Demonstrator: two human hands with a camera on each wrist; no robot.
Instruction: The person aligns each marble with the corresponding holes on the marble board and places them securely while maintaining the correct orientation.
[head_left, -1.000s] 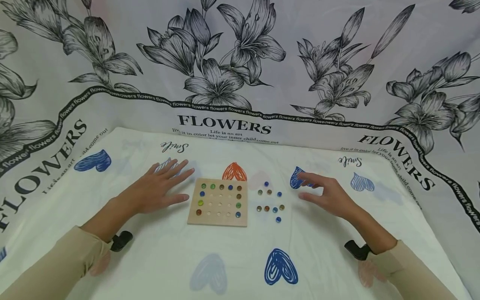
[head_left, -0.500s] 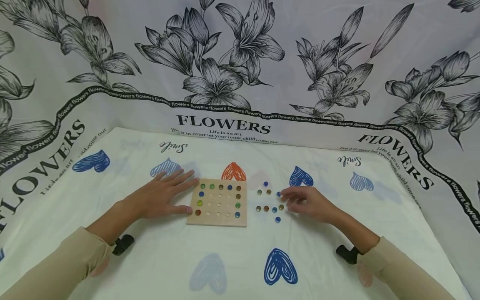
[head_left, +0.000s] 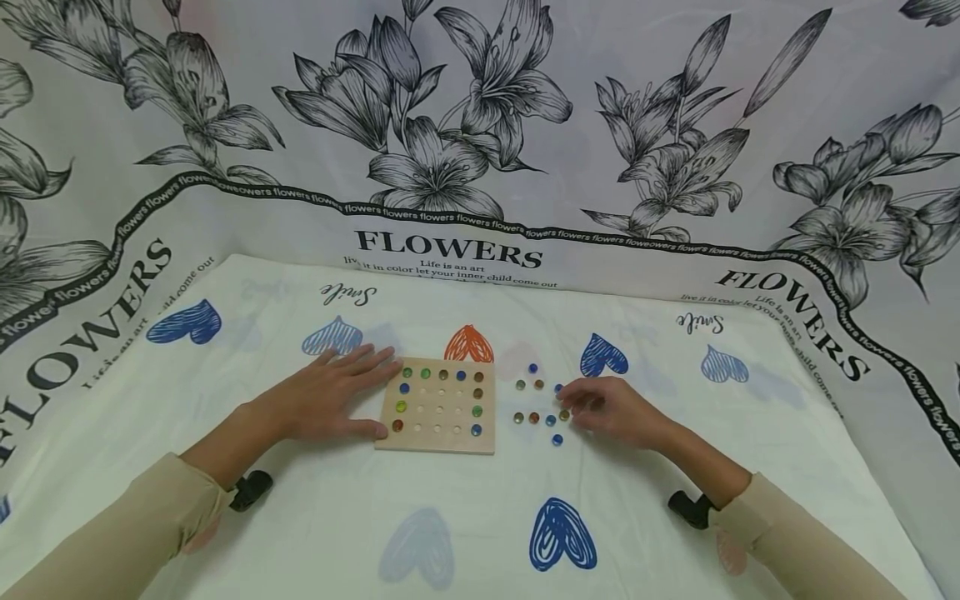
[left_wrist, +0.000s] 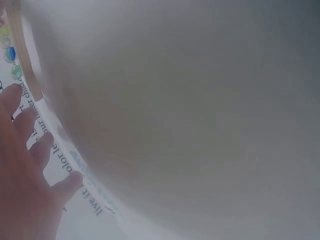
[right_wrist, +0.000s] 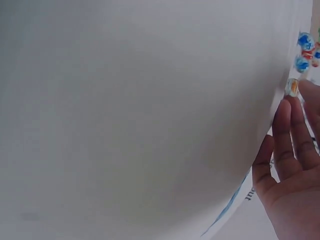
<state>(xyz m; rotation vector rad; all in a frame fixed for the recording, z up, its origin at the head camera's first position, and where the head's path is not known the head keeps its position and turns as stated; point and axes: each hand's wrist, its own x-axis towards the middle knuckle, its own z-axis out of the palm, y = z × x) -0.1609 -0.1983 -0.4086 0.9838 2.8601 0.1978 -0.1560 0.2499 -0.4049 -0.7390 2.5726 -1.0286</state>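
Pale wood board [head_left: 430, 418], flat on cloth-covered table [head_left: 330, 517], in front of the person and between both hands. Five seated marbles [head_left: 461, 376] across far row, three more down each side column; greens, blues, browns, one yellow-green, one reddish. Nine bare hollows [head_left: 440, 409] in a three-by-three block, reaching to near row. Loose marbles [head_left: 557, 440], nine, on cloth just right of board, small scatter, blues mixed with brownish and reddish. Left hand [head_left: 322, 400] palm down at board's left side: fingers released and spread, index by far-left corner, thumb on left edge near the front. Right hand [head_left: 618, 408] at right side of scatter: fingers bent, tips right at a blue marble [head_left: 557, 388] and a brownish marble [head_left: 564, 415]. In right wrist view, clear marble with orange streak [right_wrist: 291, 87] directly at fingertips; cannot tell whether grasped or merely touched. Left wrist view mostly pale blur, with board edge and a few marbles just past fingertips. Around the work: beige sleeves [head_left: 142, 517], black wrist-worn devices [head_left: 251, 490], printed blue heart [head_left: 562, 533] on near cloth, orange heart [head_left: 469, 343] partly covered by board's far edge, pale backdrop fabric [head_left: 585, 200] with black flowers and "FLOWERS" lettering.
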